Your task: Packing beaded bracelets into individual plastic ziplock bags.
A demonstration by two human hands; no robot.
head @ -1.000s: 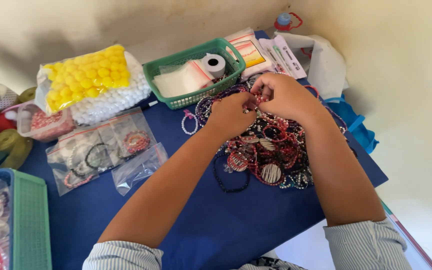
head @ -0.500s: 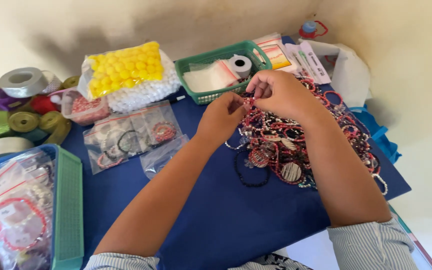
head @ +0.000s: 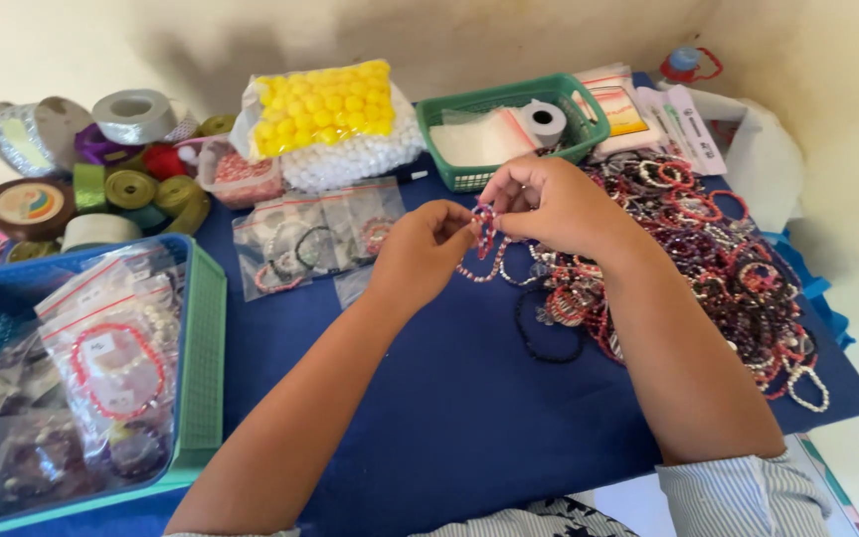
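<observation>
Beaded bracelet [head: 485, 225] pinched between left hand [head: 420, 249] and right hand [head: 549, 204] above the bracelet pile [head: 708, 249]

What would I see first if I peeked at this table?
Two hands, the left hand and right hand, pinch a beaded bracelet mid-table. A big bracelet pile sprawls on the right. A bag of yellow balls glows at the back.
</observation>
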